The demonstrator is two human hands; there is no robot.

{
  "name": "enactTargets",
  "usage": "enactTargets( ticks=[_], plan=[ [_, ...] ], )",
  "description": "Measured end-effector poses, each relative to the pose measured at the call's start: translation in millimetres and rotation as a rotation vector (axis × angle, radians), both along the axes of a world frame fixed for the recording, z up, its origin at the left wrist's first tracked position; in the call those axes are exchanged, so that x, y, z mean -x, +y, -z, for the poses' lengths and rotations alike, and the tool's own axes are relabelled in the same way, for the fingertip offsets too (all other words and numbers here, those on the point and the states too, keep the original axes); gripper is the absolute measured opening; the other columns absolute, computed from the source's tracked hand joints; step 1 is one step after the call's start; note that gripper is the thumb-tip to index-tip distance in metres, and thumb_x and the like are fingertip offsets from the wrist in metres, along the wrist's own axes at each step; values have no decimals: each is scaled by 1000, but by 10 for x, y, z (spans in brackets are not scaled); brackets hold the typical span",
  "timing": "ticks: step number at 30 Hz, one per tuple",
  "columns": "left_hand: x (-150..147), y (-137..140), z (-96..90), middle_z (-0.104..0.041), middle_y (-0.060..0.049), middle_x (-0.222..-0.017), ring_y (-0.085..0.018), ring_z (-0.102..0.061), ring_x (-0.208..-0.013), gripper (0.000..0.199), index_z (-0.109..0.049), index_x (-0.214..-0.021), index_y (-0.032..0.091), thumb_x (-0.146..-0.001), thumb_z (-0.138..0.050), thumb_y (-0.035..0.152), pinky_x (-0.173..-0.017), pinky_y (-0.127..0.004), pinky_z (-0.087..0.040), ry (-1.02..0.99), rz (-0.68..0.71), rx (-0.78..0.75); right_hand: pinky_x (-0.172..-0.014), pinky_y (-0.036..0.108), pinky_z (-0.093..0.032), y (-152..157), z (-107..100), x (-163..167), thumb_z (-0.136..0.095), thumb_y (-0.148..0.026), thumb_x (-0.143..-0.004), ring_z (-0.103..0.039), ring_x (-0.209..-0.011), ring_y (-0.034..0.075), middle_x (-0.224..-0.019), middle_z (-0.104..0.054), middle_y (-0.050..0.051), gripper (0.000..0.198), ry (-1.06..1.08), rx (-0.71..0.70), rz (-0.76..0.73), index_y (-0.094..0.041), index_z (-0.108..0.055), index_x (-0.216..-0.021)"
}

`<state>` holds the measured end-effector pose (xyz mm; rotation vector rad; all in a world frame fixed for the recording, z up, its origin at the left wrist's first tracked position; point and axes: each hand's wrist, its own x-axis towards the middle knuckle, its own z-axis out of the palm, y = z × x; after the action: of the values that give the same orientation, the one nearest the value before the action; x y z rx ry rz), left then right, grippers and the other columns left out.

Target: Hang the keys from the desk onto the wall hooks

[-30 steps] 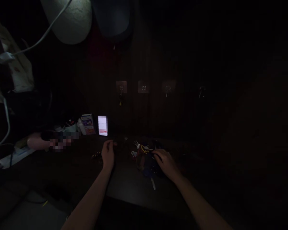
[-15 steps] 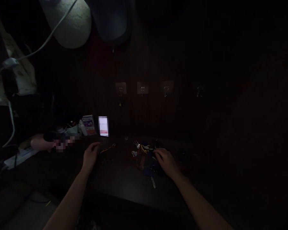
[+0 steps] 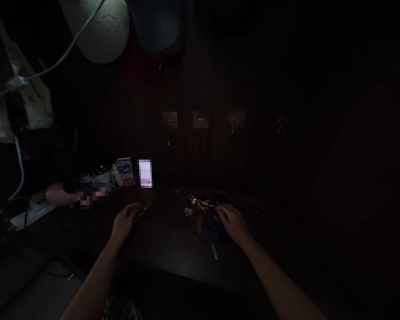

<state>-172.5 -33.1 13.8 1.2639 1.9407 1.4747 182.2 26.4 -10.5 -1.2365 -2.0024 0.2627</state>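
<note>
At the left of the dark tabletop, my left hand (image 3: 124, 222) is bent with its fingers slightly apart. It is next to a thin cord-like piece with yellow and light spots (image 3: 142, 215); dimness hides whether they touch. My right hand (image 3: 232, 222) is at the right side of a jumbled pile, its thumb and fingers drawn together on something I cannot make out. In that pile are a blue fabric piece (image 3: 207, 236), a brown piece (image 3: 197, 223), a yellow loop (image 3: 202, 206), shiny metal prongs (image 3: 192, 200) and a small white charm-like piece (image 3: 187, 212).
A lit phone screen (image 3: 145, 173) stands at the back of the table (image 3: 173, 253), beside a purple-and-orange box (image 3: 125, 171). A pink rounded object (image 3: 58, 194) lies farther left. Hooks (image 3: 201, 121) line the dark wall; caps (image 3: 110, 35) and a white cable (image 3: 70, 49) hang above.
The cord-like piece by my left hand, stretched out to the right before, now lies more bunched, with a yellow part showing. My right hand stays at the pile. The view shifts slightly.
</note>
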Motion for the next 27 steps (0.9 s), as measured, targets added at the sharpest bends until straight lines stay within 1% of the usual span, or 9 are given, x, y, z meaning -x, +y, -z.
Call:
enactTargets(
  ticks=[2,5,11,15,18,21,23,25,27],
  plan=[
    [-43,7,-21,-71,-4,-97,-22,-62,-97,23,-66,-88,21,-71,-55,31,-89,-33,-45,-22,42,16,-85,35,-41,8,6,-2,-39,-25,-88,-58,-96,20,-98,-66,6,24,1,-1,-3,-22,-63,-89],
    [-117,35,-35,-70,-5,-101,-21,-62,-100,21,-65,-90,20,-72,-57,27,-91,-32,-45,-139,86,24,-85,35,-41,8,7,-1,-39,-25,-88,-58,-96,20,-98,-66,6,24,5,-4,-1,-23,-64,-89],
    [-304,168,0,-66,-9,-111,-22,-59,-107,26,-61,-100,19,-74,-61,22,-96,-34,-41,-536,176,12,-84,36,-41,3,2,-2,-39,-25,-88,-58,-95,20,-98,-66,5,25,18,-10,-4,-23,-64,-89],
    [-401,309,13,-61,-16,-118,-21,-57,-110,31,-54,-110,15,-84,-49,32,-98,-34,-40,-896,274,5,-83,35,-41,23,23,-9,-40,-26,-87,-58,-95,20,-97,-66,5,24,29,-30,-7,-23,-64,-90],
    [-454,418,12,-56,-19,-123,-21,-56,-112,45,-50,-117,12,-89,-34,45,-98,-35,-39,-1039,324,-12,-83,35,-42,34,38,-12,-40,-25,-87,-58,-95,20,-97,-66,6,24,33,-26,-5,-22,-64,-90],
    [-509,508,12,-54,-19,-126,-21,-57,-110,51,-50,-116,13,-89,-28,51,-96,-35,-41,-1074,332,-22,-82,34,-42,32,38,-12,-41,-25,-87,-58,-94,20,-96,-66,5,23,49,-33,1,-23,-64,-89],
    [-541,549,15,-57,-17,-123,-20,-58,-108,47,-53,-111,15,-88,-31,49,-94,-35,-42,-1025,295,-30,-82,34,-42,27,31,-12,-41,-26,-87,-58,-94,20,-96,-66,5,23,55,-34,1,-23,-64,-89],
    [-557,565,17,-61,-15,-116,-20,-60,-104,40,-56,-107,16,-85,-42,45,-92,-34,-43,-874,231,-51,-82,34,-42,24,23,-13,-41,-25,-87,-58,-94,20,-96,-66,5,23,51,-25,3,-23,-64,-89],
    [-550,554,12,-66,-11,-107,-21,-61,-100,36,-59,-103,17,-76,-55,41,-90,-34,-43,-619,227,-65,-82,34,-42,25,19,-14,-41,-25,-87,-58,-94,20,-96,-66,5,23,46,-15,2,-23,-64,-89]
  ],
)
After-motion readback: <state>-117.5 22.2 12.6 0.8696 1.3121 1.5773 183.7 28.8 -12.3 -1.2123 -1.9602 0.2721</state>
